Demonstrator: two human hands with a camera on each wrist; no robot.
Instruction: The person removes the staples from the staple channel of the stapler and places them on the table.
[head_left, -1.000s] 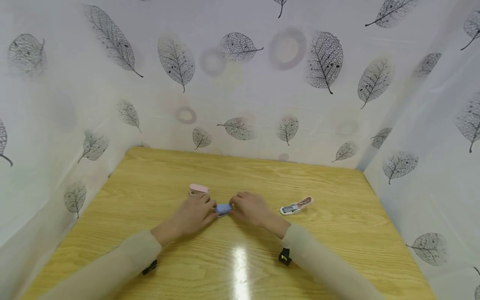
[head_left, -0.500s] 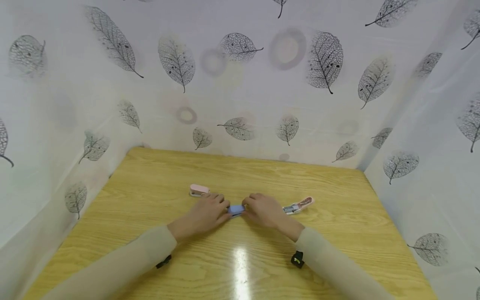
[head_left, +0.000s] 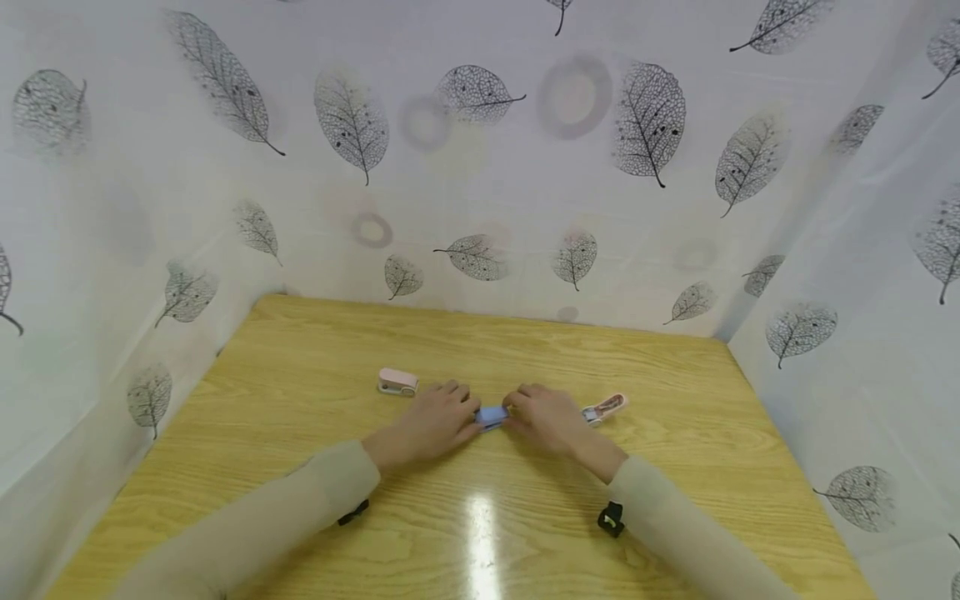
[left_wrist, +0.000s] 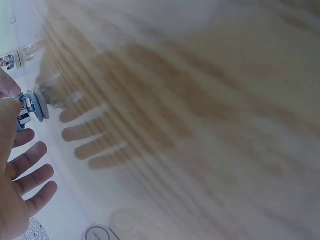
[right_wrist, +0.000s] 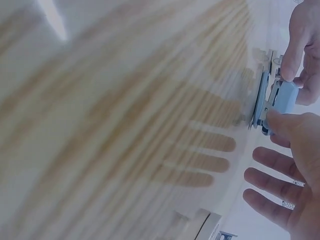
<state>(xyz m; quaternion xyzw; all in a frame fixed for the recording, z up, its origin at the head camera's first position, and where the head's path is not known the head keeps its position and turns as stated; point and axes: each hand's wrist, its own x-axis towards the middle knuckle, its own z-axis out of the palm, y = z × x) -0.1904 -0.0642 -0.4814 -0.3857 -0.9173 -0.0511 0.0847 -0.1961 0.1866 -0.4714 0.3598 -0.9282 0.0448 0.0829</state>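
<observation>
A small blue stapler [head_left: 492, 417] is held between both hands, low over the middle of the table. My left hand [head_left: 435, 421] grips its left end between thumb and index finger. At the other end, my right hand [head_left: 551, 423] pinches it the same way. The right wrist view shows the blue stapler [right_wrist: 283, 98] with thumbs on it and the other right fingers spread away. In the left wrist view, the metal inner part of the stapler [left_wrist: 35, 106] shows beside the fingertips.
Behind the left hand lies a closed pink stapler [head_left: 398, 382]. An opened-out pink and white stapler [head_left: 606, 407] lies beyond the right hand, partly covered by it. A leaf-patterned curtain [head_left: 480, 183] borders the wooden table [head_left: 480, 333] at back and sides.
Both hands have moved right with the blue stapler between them. The pink stapler on the left is now uncovered, while the right hand covers part of the opened-out stapler.
</observation>
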